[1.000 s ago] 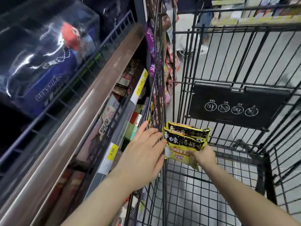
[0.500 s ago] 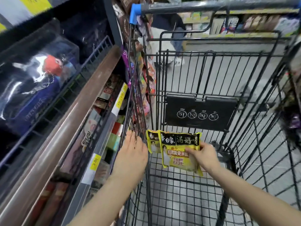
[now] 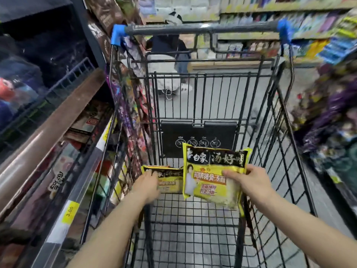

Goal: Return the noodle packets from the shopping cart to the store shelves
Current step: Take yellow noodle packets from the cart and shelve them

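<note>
My right hand [image 3: 253, 182] pinching a yellow noodle packet [image 3: 210, 176] above the black wire cart [image 3: 193, 219], left hand [image 3: 147, 185] gripping a second packet [image 3: 170, 179] inside it, stocked shelves [image 3: 58, 151] left, grey aisle floor [image 3: 222, 105] ahead.

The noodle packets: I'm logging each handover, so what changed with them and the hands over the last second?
The two packets, stacked in the right hand before, are now apart: the left hand has moved in from the cart's side wall and taken the second packet. The right hand keeps its grip on the front packet. Both packets remain inside the cart.
</note>
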A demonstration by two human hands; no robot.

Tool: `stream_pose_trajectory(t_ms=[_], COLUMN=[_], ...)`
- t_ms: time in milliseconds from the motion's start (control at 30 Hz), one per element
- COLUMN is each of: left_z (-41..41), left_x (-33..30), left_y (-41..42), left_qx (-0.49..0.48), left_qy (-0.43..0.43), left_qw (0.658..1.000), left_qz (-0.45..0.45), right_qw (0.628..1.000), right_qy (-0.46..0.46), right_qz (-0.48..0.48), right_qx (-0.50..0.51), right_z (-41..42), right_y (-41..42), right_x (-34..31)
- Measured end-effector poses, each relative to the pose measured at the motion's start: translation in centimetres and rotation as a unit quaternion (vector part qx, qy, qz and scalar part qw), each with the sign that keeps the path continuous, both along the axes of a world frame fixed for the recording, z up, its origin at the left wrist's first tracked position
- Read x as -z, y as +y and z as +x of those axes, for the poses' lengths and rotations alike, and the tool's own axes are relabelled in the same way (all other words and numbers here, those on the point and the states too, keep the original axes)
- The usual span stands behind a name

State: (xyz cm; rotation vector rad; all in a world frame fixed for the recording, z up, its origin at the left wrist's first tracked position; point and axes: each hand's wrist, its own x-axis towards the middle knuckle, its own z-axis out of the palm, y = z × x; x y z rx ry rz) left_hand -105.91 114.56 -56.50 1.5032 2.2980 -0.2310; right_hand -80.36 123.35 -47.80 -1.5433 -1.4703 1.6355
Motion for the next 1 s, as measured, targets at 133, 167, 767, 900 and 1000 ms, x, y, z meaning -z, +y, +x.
stream_pose_trajectory(t_ms=[133, 167, 767, 900, 1000], left_z=[-0.2, -0.3, -2.9, -3.1, -3.6], left_x=[2.9, 3.6, 7.0, 6.1, 5.5], left_y=[1.2, 1.7, 3.3, 3.1, 2.7], left_qx=[-0.020, -0.020, 0.065, 0.063, 0.000], left_qy=[0.016, 0.025, 0.250, 0.178, 0.022], left_qw=[1.000, 0.999, 0.966, 0.981, 0.997], left_qz=[-0.006, 0.006, 0.021, 0.036, 0.075], right_qw=[0.999, 0.999, 0.996, 0.996, 0.996], right_qy=[0.022, 0.033, 0.056, 0.056, 0.062], right_qz=[-0.005, -0.002, 0.028, 0.026, 0.021], right_qx=[0.022, 0.028, 0.064, 0.064, 0.063], right_z=[1.7, 2.1, 2.4, 2.3, 2.1], right_y=[0.4, 0.5, 0.5, 0.4, 0.3], right_x=[0.2, 0.4, 0.6, 0.4, 0.2])
